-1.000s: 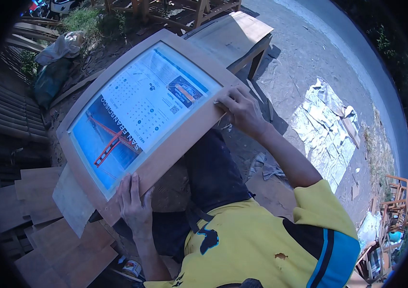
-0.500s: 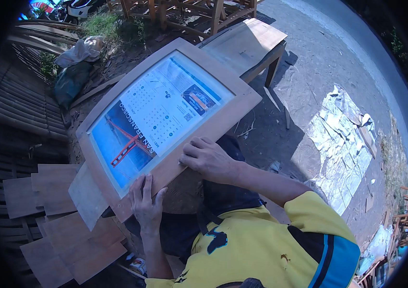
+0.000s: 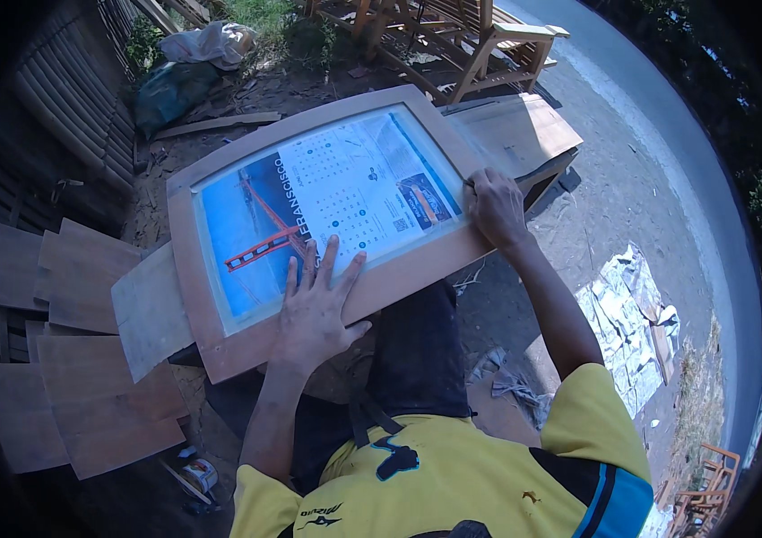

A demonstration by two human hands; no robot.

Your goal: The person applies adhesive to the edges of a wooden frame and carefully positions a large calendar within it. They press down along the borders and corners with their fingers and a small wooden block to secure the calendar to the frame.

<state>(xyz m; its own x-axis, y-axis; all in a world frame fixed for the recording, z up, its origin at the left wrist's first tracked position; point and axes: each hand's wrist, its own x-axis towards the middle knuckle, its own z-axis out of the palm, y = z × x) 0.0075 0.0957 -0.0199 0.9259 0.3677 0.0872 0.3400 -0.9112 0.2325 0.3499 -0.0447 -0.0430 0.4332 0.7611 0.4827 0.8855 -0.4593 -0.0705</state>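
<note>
A wide wooden frame [image 3: 191, 296] with a curved outer edge lies slanted before me, over a bench and close to my lap. Inside it sits a calendar sheet [image 3: 359, 188] with a red bridge picture, bordered by a pale translucent strip. My left hand [image 3: 316, 314] rests flat, fingers spread, across the near side of the frame and onto the sheet. At the frame's right side, by the sheet's near right corner, my right hand [image 3: 497, 211] is closed in a pinch. A small dark tip shows at its fingers; what it is cannot be made out.
Thin brown boards [image 3: 99, 394] are spread at left, beside a pale panel [image 3: 150, 309] under the frame. A wooden bench [image 3: 524, 130] extends behind right, with wooden furniture [image 3: 480, 54] beyond. Crumpled sheeting [image 3: 623, 332] lies on the ground at right; sacks [image 3: 175, 90] sit far left.
My right hand has moved right along the frame's near side to its right corner. My left hand has slid forward and spread flat onto the sheet. The whole view has shifted.
</note>
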